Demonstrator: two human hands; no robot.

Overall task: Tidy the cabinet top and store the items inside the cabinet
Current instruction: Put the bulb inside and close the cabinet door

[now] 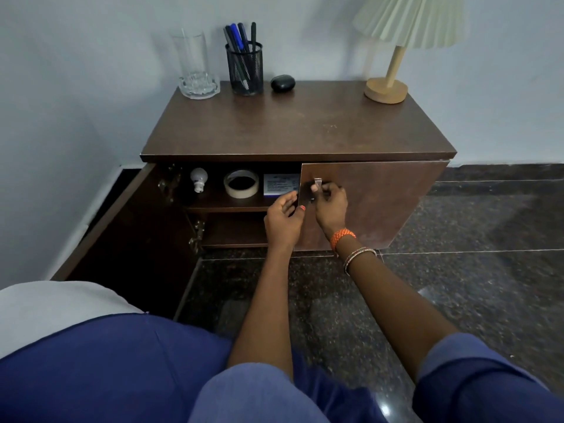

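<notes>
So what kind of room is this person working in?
Probably a bedroom or living room at home, though I can't be sure. A small wooden cabinet stands against a plain wall, with a table lamp and a pen holder on top, and a light bulb stored inside.

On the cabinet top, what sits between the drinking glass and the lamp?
Head view: between the glass and the lamp stand a mesh pen holder and then a small black case; the rest is bare wood.
</notes>
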